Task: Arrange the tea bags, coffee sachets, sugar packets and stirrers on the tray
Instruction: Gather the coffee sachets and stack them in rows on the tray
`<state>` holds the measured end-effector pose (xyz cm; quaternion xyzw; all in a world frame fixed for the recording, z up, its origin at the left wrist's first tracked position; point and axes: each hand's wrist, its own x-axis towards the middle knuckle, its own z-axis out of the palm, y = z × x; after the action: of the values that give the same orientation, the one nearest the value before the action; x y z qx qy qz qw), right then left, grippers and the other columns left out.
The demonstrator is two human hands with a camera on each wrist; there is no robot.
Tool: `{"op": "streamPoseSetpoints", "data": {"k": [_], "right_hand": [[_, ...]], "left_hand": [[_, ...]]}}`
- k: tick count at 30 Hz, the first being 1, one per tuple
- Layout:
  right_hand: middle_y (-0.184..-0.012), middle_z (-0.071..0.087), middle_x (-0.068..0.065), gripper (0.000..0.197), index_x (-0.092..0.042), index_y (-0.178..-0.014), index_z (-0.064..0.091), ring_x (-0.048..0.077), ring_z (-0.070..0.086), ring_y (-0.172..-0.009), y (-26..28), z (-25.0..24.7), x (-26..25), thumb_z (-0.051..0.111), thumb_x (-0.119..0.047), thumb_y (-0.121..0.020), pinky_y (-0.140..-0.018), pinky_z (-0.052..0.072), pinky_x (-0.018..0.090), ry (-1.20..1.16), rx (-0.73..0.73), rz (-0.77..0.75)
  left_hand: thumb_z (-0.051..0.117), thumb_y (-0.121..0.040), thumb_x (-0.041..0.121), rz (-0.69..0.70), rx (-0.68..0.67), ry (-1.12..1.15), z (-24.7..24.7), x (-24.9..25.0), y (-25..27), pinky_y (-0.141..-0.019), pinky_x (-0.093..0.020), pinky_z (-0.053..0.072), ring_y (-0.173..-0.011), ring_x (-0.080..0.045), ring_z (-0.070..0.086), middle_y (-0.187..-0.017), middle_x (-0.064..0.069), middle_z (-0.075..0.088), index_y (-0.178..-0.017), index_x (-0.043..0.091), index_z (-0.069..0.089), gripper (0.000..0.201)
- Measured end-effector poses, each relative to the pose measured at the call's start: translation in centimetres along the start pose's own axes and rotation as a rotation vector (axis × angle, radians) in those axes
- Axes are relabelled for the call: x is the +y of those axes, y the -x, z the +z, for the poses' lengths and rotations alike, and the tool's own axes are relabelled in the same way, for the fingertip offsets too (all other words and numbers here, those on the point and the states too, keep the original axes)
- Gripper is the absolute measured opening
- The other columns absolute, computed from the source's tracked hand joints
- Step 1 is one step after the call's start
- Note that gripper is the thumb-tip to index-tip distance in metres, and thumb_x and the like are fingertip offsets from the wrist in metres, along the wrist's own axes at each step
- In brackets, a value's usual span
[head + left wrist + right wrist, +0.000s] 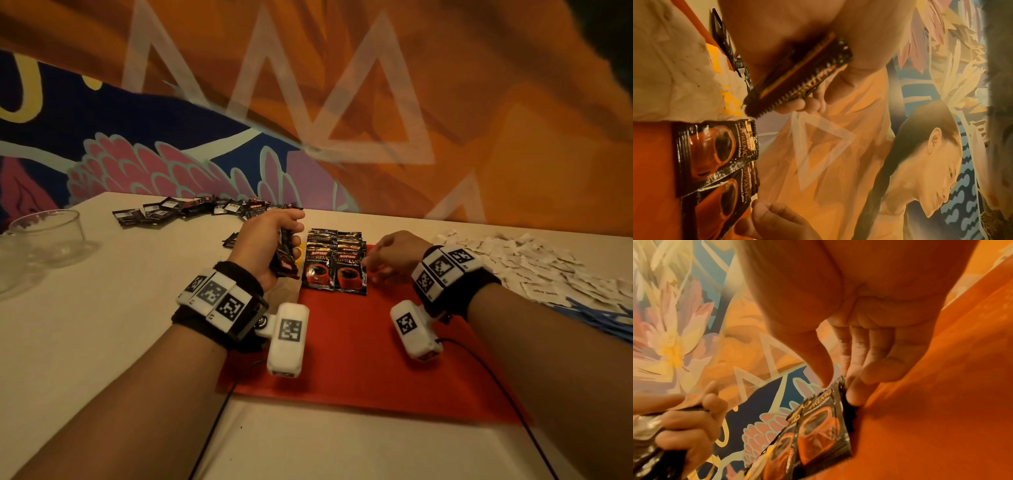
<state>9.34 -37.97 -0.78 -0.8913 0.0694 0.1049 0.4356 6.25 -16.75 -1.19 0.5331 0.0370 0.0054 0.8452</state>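
Observation:
A red tray (359, 349) lies in front of me on the white table. Black and red coffee sachets (334, 270) lie on its far edge in two overlapping rows, also seen in the left wrist view (715, 154). My left hand (274, 246) hovers just left of them and grips a stack of coffee sachets (797, 78) between thumb and fingers. My right hand (387, 260) sits at the right side of the rows. Its fingers (853, 394) are fairly straight and touch the right edge of the nearest sachet (822, 434), with the thumb just above its corner.
Loose coffee sachets (191, 209) are strewn at the back left. A pile of white sugar packets (531, 263) covers the right side, with blue stirrers (596, 318) in front of it. Glass bowls (48, 236) stand far left. Something yellow (729, 100) lies beside the tray.

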Motion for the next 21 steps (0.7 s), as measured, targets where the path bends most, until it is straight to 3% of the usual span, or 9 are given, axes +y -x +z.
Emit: {"op": "streamPoseSetpoints", "data": {"k": [5, 9, 12, 14, 17, 19, 21], "right_hand": [[-0.089, 0.073, 0.005, 0.018, -0.021, -0.096, 0.067, 0.014, 0.069, -0.069, 0.5, -0.2, -0.4, 0.078, -0.026, -0.083, -0.053, 0.050, 0.024, 0.135, 0.123, -0.198], [-0.079, 0.072, 0.002, 0.015, -0.023, -0.083, 0.069, 0.017, 0.070, -0.075, 1.7, 1.0, -1.2, 0.078, -0.036, -0.082, -0.064, 0.055, 0.034, -0.029, 0.081, -0.412], [-0.075, 0.071, 0.000, 0.019, -0.017, -0.085, 0.071, 0.010, 0.067, -0.068, 2.7, 1.8, -1.7, 0.082, -0.031, -0.078, -0.060, 0.049, 0.027, -0.152, 0.007, -0.503], [-0.072, 0.072, 0.001, 0.019, -0.016, -0.087, 0.069, 0.011, 0.068, -0.066, 3.2, 2.1, -2.0, 0.084, -0.021, -0.076, -0.058, 0.050, 0.026, -0.194, -0.043, -0.505], [-0.081, 0.076, 0.005, 0.019, -0.019, -0.090, 0.071, 0.022, 0.073, -0.077, 3.3, 2.6, -1.9, 0.084, -0.018, -0.076, -0.073, 0.060, 0.041, -0.191, -0.029, -0.542], [-0.083, 0.076, 0.002, 0.017, -0.024, -0.087, 0.073, 0.021, 0.073, -0.081, 3.1, 2.6, -1.7, 0.084, -0.019, -0.076, -0.078, 0.060, 0.047, -0.200, 0.034, -0.588], [-0.084, 0.076, -0.003, 0.014, -0.025, -0.085, 0.075, 0.014, 0.073, -0.083, 3.0, 2.4, -1.6, 0.083, -0.017, -0.077, -0.082, 0.059, 0.042, -0.218, 0.104, -0.641]], "left_hand": [[0.036, -0.091, -0.012, -0.037, -0.100, 0.138, 0.5, 0.2, 0.4, -0.063, -0.032, 0.057, -0.073, -0.023, 0.067, -0.096, -0.019, 0.066, -0.125, 0.004, 0.055, 0.042], [0.055, -0.098, 0.002, 0.002, -0.124, -0.023, 0.8, -0.3, 0.8, -0.077, -0.046, 0.061, -0.091, -0.032, 0.074, -0.109, -0.021, 0.073, -0.117, 0.000, 0.062, 0.020], [0.068, -0.092, 0.008, 0.064, -0.061, -0.134, 0.7, -0.5, 0.8, -0.080, -0.053, 0.059, -0.092, -0.037, 0.073, -0.104, -0.020, 0.074, -0.112, 0.002, 0.068, 0.021], [0.072, -0.089, 0.011, 0.115, -0.045, -0.168, 0.9, -0.6, 1.0, -0.080, -0.051, 0.060, -0.089, -0.035, 0.074, -0.098, -0.016, 0.076, -0.106, 0.007, 0.071, 0.018], [0.074, -0.088, 0.019, 0.219, 0.014, -0.285, 1.2, -0.8, 1.2, -0.073, -0.042, 0.060, -0.081, -0.029, 0.074, -0.088, -0.008, 0.077, -0.097, 0.011, 0.073, 0.013], [0.074, -0.088, 0.031, 0.296, 0.058, -0.395, 1.3, -1.0, 1.1, -0.063, -0.034, 0.053, -0.064, -0.020, 0.064, -0.075, -0.003, 0.070, -0.094, 0.010, 0.071, 0.022], [0.070, -0.086, 0.048, 0.283, 0.078, -0.387, 1.5, -1.0, 1.0, -0.055, -0.027, 0.042, -0.056, -0.012, 0.049, -0.066, 0.002, 0.058, -0.093, 0.014, 0.067, 0.035]]}}
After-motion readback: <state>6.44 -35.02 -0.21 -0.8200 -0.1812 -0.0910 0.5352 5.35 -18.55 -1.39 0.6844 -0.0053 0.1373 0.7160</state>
